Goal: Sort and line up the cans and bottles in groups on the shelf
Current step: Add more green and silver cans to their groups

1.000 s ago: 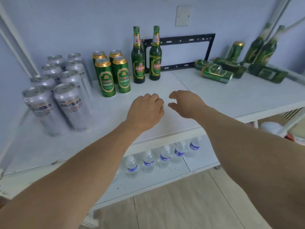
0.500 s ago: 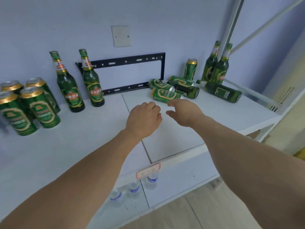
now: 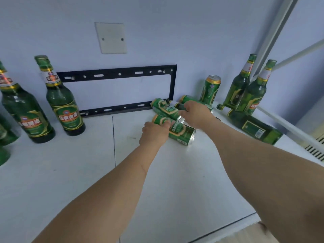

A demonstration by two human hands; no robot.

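Hands meet over the heap of fallen green beer cans just right of the black wall bracket (image 3: 115, 90), the frame fixed low on the wall behind the white shelf (image 3: 175, 181). The left hand (image 3: 155, 133) lies on the nearest lying can (image 3: 180, 131), fingers curled over its gold-rimmed end in a grip. The right hand (image 3: 196, 114) reaches over a second lying can (image 3: 165, 109), which lies just beyond the first and nearer the bracket's lower right corner; its fingers bend down among the cans, but whether they clasp anything I cannot tell. A third lying can (image 3: 189, 99) shows partly behind that hand. Right of the bracket, near the wall, one upright can (image 3: 211, 89) stands. Further right stand two upright beer bottles (image 3: 249, 92), touching, with a lying bottle (image 3: 254, 127) in front of them. Left of the bracket stand two more bottles (image 3: 61, 100), side by side and apart.
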